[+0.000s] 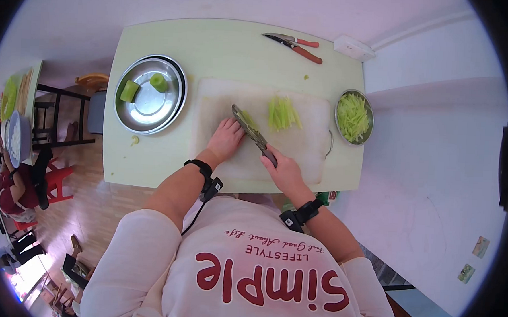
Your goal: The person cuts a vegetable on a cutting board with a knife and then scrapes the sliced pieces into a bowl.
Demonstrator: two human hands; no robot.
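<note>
My right hand (283, 170) is wrapped round the handle of a kitchen knife (251, 129), whose dark, wet-looking blade slants up and left across the white cutting board (211, 102). Close against the blade's left side, my left hand (226, 138) presses down on the board with its fingers bunched together. What lies under those fingers is hidden. A little cut green vegetable (248, 119) shows just right of the blade near its tip. Further right on the board lies a pile of pale green vegetable strips (284, 114).
At the left stands a steel basin (147, 118) with two green vegetable chunks (129, 91). A metal bowl (338, 128) of shredded green vegetable is at the right edge. Two knives (297, 47) lie at the back. Another person (14, 192) sits far left.
</note>
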